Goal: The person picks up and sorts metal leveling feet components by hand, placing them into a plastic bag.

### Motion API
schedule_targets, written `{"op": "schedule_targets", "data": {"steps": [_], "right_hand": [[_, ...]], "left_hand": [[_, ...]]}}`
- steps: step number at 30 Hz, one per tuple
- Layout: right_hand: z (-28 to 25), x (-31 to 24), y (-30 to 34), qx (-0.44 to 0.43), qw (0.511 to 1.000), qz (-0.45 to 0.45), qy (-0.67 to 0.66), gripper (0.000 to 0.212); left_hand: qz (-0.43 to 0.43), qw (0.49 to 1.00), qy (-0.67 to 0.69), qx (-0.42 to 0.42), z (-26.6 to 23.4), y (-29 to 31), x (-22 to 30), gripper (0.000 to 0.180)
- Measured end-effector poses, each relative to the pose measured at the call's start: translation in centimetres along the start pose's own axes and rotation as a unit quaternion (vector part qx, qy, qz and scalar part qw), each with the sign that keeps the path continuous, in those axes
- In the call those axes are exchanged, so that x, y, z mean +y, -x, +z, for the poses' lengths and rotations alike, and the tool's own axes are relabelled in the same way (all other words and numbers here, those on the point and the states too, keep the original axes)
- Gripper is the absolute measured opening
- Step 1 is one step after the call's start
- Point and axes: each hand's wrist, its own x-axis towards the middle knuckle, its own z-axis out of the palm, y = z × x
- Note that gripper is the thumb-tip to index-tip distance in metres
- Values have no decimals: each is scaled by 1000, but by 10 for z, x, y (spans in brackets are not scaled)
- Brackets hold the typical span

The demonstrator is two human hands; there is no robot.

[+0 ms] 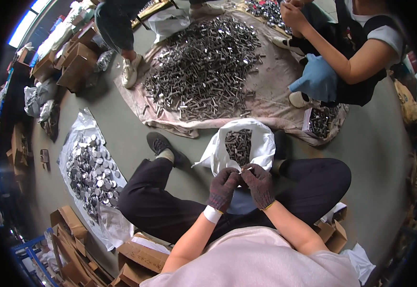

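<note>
We see a small pale piece (244, 169), too small for us to make out clearly, between the gloved fingertips, just above the near rim of a white bag. The left hand (224, 187), in a dark knitted glove, has its fingers bent and its tips pinched on the piece; the right hand (258, 184), gloved alike, pinches it from the right, fingers curled in. A white band (212, 214) circles the left wrist.

Just beyond the hands, the white bag (264, 142) stands open between the person's legs, and we see dark metal pieces (238, 147) inside. Farther off, a large heap of metal pieces (203, 69) lies on a pinkish cloth (280, 88). At the cloth's near right corner we find a small box of metal pieces (322, 122).

To the left, round silver discs (93, 167) lie on a plastic sheet (85, 123). Nearer, also left, we see a cardboard box (144, 256). At the far right a co-worker (380, 52) sits with a blue cloth (317, 79) by the knees; at the far left, we see another person's leg (115, 26).
</note>
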Motion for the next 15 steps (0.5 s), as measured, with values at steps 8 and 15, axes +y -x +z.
{"op": "schedule_targets", "data": {"steps": [8, 15], "right_hand": [[-24, -33, -1, -120, 866, -196, 444, 21], [-8, -38, 0, -99, 817, -315, 474, 18]], "left_hand": [[136, 931, -336, 48, 2, 4, 12, 30], [-8, 990, -118, 78, -4, -9, 14, 37]]}}
